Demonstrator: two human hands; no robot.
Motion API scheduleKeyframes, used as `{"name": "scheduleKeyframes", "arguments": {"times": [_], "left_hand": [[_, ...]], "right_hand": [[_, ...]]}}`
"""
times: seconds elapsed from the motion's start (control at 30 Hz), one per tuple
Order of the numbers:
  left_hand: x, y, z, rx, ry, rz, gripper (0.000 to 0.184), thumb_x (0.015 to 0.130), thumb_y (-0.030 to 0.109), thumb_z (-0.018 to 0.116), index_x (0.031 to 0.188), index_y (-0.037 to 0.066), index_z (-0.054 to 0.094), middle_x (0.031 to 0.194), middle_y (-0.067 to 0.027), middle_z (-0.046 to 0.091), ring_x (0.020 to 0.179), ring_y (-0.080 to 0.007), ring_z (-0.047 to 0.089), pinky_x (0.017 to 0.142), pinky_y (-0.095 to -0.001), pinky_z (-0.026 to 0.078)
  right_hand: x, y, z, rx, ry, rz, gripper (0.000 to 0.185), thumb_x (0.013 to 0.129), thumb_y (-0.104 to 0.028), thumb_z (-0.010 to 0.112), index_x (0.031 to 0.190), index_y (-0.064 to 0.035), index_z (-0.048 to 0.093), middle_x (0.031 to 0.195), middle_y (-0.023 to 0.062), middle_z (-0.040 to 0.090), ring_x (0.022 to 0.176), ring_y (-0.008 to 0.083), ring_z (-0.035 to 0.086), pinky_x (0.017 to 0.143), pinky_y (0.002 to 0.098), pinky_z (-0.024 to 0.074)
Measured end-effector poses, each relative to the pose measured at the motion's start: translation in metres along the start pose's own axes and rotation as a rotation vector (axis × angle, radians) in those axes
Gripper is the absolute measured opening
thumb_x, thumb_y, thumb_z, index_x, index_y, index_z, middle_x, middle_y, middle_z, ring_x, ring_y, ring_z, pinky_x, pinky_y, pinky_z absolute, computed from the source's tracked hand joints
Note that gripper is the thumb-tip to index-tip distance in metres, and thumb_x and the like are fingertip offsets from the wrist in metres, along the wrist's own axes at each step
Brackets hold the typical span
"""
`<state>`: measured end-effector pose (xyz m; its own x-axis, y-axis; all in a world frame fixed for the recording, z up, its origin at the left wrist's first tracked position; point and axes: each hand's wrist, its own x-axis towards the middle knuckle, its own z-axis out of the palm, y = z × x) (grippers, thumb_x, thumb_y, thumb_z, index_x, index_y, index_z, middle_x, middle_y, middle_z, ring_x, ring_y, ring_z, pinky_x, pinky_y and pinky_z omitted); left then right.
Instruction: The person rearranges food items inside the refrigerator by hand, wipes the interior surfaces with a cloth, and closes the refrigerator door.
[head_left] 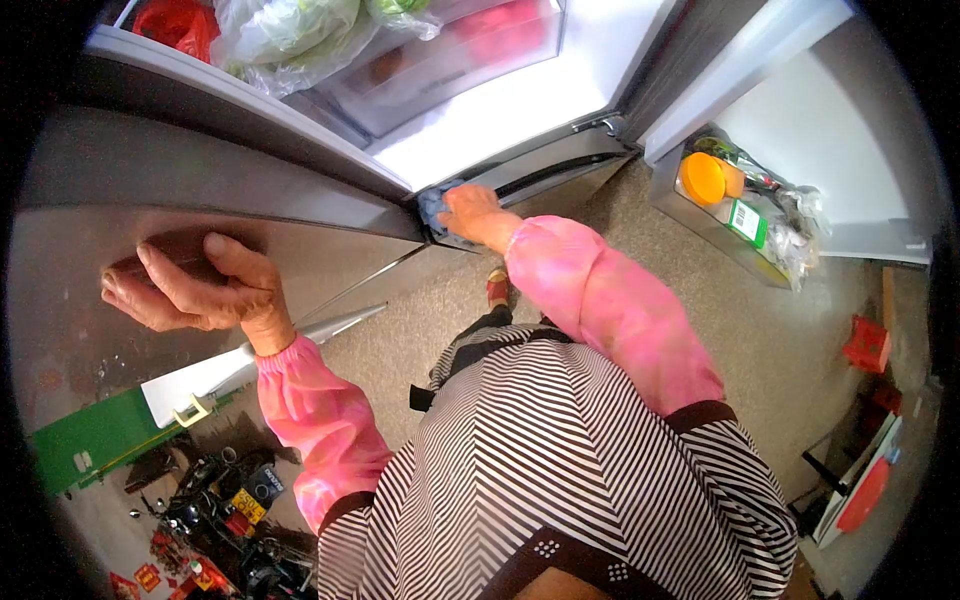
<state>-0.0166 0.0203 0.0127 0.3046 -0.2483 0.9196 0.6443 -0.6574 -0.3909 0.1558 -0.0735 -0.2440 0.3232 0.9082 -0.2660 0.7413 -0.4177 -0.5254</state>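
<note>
My right hand [474, 213] is closed on a blue-grey cloth [434, 208], pressing it against the fridge frame where the lit compartment meets the dark lower front. My left hand [205, 285] is held against or just over the glossy dark fridge panel [75, 260], fingers apart and slightly bent, holding nothing; its reflection shows there. Above my right hand is the open fridge compartment [520, 100], with a clear drawer [450, 75] and plastic bags of greens [290, 30] in it. Pink sleeve covers are on both arms.
On the right an open fridge door has a shelf bin [715, 225] holding an orange-lidded jar [702, 179] and bagged items. A motorbike [225, 510] stands at lower left. Red and white items lie at the far right. Speckled floor [400, 345] shows around my foot.
</note>
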Motion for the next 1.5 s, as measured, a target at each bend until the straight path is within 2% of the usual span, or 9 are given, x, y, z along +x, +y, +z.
{"name": "scheduleKeyframes", "arguments": {"times": [0.13,0.23,0.37,0.7,0.9,1.03,1.1,1.23,1.5], "left_hand": [[0.000,0.000,-0.001,-0.006,-0.002,0.003,0.044,0.093,0.028,0.051,0.125,-0.002,0.049,0.133,-0.0236,0.041,0.125,-0.0429,0.037,0.104,-0.0553,0.031],[-0.001,-0.002,-0.001,-0.017,-0.008,0.001,0.046,0.092,0.029,0.051,0.127,-0.001,0.048,0.134,-0.0244,0.039,0.127,-0.0435,0.034,0.105,-0.0565,0.029],[-0.001,-0.002,-0.001,-0.036,-0.005,-0.008,0.046,0.091,0.029,0.052,0.128,0.000,0.049,0.135,-0.0246,0.039,0.127,-0.0438,0.034,0.105,-0.0563,0.028],[-0.023,0.024,-0.059,-0.076,-0.206,-0.209,0.034,0.083,0.012,0.062,0.115,0.000,0.059,0.131,-0.0211,0.046,0.121,-0.0340,0.045,0.100,-0.0425,0.039],[-0.170,0.079,-0.124,-0.166,-1.063,-0.374,0.037,0.077,0.014,0.067,0.111,0.003,0.058,0.123,-0.0210,0.051,0.114,-0.0368,0.049,0.095,-0.0458,0.040],[-0.253,0.130,-0.196,-0.422,-1.852,-0.321,0.032,0.077,0.025,0.066,0.102,0.006,0.060,0.110,-0.0165,0.058,0.103,-0.0332,0.056,0.083,-0.0467,0.046],[-0.275,0.151,-0.230,-0.471,-2.016,-0.350,0.026,0.076,0.023,0.065,0.095,0.006,0.061,0.098,-0.0147,0.063,0.094,-0.0308,0.061,0.077,-0.0453,0.048],[-0.284,0.169,-0.266,-0.475,-1.910,-0.446,0.018,0.076,0.020,0.060,0.086,0.005,0.060,0.085,-0.0137,0.065,0.084,-0.0300,0.063,0.075,-0.0433,0.049],[-0.254,0.169,-0.249,-0.521,-1.981,-0.483,0.026,0.080,0.025,0.062,0.097,0.006,0.060,0.095,-0.0153,0.064,0.092,-0.0335,0.061,0.078,-0.0448,0.048]], "right_hand": [[-0.015,0.038,-0.019,0.075,0.071,0.123,0.043,0.082,-0.039,0.060,0.108,-0.0054,0.065,0.105,0.0176,0.065,0.103,0.0347,0.059,0.089,0.0432,0.0460],[-0.025,0.072,-0.031,0.111,0.183,0.122,0.037,0.080,-0.034,0.058,0.100,-0.0041,0.067,0.101,0.0195,0.065,0.101,0.0365,0.059,0.088,0.0453,0.0466],[-0.041,0.107,-0.049,0.131,0.302,0.283,0.046,0.078,-0.038,0.061,0.109,-0.0047,0.065,0.107,0.0206,0.063,0.105,0.0360,0.058,0.092,0.0445,0.0446],[-0.051,0.136,-0.062,0.169,0.363,0.330,0.050,0.078,-0.038,0.065,0.117,-0.0067,0.062,0.113,0.0200,0.062,0.107,0.0352,0.057,0.093,0.0419,0.0442],[-0.056,0.133,-0.063,0.170,0.379,0.337,0.052,0.079,-0.041,0.065,0.120,-0.0091,0.061,0.114,0.0190,0.062,0.108,0.0358,0.057,0.092,0.0421,0.0445],[-0.051,0.146,-0.055,0.157,0.375,0.301,0.051,0.077,-0.041,0.065,0.119,-0.0127,0.061,0.112,0.0184,0.063,0.106,0.0358,0.058,0.090,0.0446,0.0453],[-0.051,0.146,-0.056,0.143,0.375,0.287,0.050,0.077,-0.041,0.065,0.118,-0.0135,0.062,0.110,0.0188,0.063,0.105,0.0361,0.059,0.089,0.0449,0.0459],[-0.051,0.146,-0.056,0.130,0.395,0.251,0.048,0.077,-0.041,0.065,0.117,-0.0135,0.062,0.108,0.0192,0.064,0.103,0.0363,0.059,0.087,0.0452,0.0466],[-0.052,0.146,-0.053,0.108,0.427,0.239,0.047,0.077,-0.042,0.065,0.116,-0.0146,0.063,0.105,0.0195,0.064,0.101,0.0376,0.060,0.087,0.0444,0.0465]]}}
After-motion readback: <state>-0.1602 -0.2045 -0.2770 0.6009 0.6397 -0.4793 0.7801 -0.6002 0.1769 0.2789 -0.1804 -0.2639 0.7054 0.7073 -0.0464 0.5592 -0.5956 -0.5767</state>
